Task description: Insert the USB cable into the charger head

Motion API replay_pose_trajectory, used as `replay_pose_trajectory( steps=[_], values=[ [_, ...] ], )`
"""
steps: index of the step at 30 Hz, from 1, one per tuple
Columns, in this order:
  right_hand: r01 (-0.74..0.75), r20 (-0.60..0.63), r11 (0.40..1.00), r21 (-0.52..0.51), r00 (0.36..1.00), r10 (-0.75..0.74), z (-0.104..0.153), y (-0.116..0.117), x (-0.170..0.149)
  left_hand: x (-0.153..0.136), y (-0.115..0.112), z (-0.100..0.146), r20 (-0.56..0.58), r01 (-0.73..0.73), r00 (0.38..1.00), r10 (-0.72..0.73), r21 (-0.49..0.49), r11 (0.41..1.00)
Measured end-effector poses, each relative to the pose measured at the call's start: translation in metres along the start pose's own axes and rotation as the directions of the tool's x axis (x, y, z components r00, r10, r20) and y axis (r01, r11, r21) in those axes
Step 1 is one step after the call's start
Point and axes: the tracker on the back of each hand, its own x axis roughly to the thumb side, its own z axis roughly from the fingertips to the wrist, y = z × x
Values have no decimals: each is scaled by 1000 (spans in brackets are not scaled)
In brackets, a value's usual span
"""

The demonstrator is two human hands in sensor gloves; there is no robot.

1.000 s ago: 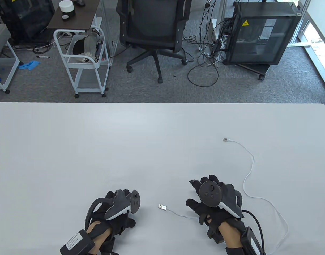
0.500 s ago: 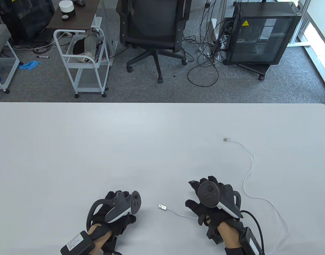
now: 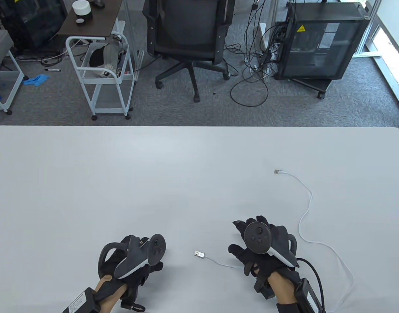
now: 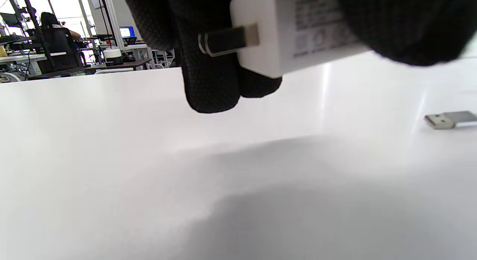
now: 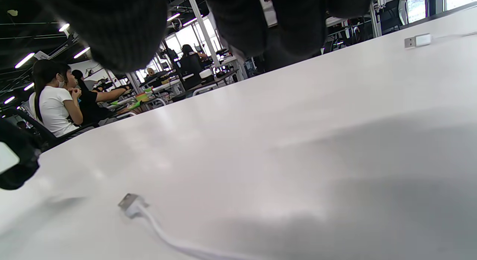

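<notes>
Two hands sat near the table's (image 3: 186,156) front edge. From above, my left hand (image 3: 131,260) was curled, its hold hidden; my right hand (image 3: 261,247) lay fingers spread, holding nothing, over the cable (image 3: 310,202), whose plug (image 3: 199,254) rested between them. At my left wrist, my fingers (image 4: 212,81) gripped the charger (image 4: 294,32) above the table. At my right wrist, nothing was in my fingers (image 5: 123,32); the plug (image 5: 128,204) lay below.

White USB cable (image 3: 308,208), white charger head (image 4: 298,32), black gloves, pale grey table (image 3: 154,179)
</notes>
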Motion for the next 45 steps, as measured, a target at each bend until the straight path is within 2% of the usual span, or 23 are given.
replay_pose_trajectory(
  steps=[14,26,31,36,45],
  values=[
    [48,3,998,35,999,-48,-4,7,-1,1,-1,3,26,23,999,-21,-51,998],
    [87,217,996,33,972,-92,1,23,66,9,-6,3,63,55,997,-51,-76,996],
    [102,231,994,38,967,-108,2,27,73,9,-7,3,69,66,996,-60,-90,994],
    [60,220,997,44,973,-68,-1,36,71,7,-3,4,69,64,996,-58,-91,994],
    [-160,188,976,146,973,131,-8,77,76,11,-5,5,82,76,994,-68,-105,992]
  ],
)
